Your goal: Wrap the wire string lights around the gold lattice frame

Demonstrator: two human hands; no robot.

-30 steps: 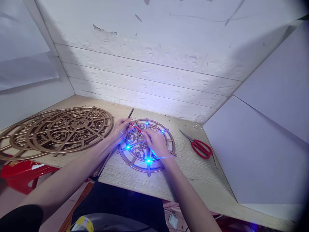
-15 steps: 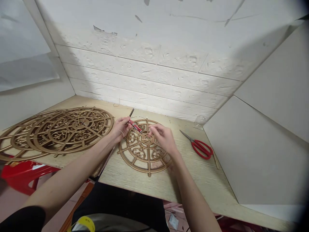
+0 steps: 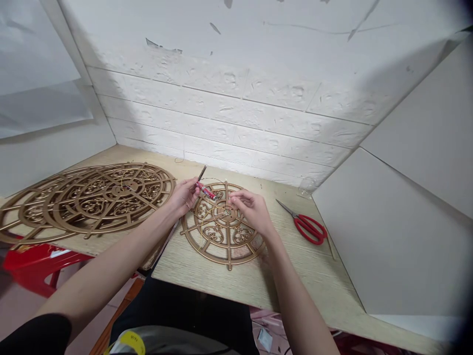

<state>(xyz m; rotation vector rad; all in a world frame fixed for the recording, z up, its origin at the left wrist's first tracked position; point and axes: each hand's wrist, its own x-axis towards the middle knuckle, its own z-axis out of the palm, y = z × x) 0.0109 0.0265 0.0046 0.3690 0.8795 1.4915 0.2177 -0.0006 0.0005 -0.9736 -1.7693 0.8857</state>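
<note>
Slim red cylinder with a silvery end, apparently a battery [image 3: 206, 190]: in the head view it is gripped between the thumb and fingers of the left hand [image 3: 185, 197], tilted so the silvery end points toward the right hand [image 3: 252, 209]. The right hand's thumb and fingertips are drawn close together, just beyond that end; whether they pinch a fine wire, I cannot tell.

Beneath both hands, the round bronze-gold openwork frame with scrolled panels [image 3: 229, 256] lies flat on the pale wood-grain tabletop [image 3: 295, 276]. A thin yellowish wire [image 3: 201, 229] loops over it, below the left hand, and a dark narrow strip [image 3: 202, 172] stands out above that hand. Left of the left hand are more such frames, overlapping [image 3: 133, 185]; right of the right hand, red-handled scissors [image 3: 300, 220].

To work well here, I judge the left grip should be steady but light, the silvery end exposed to the right fingertips, and the wire slack so nothing fine gets tugged.
</note>
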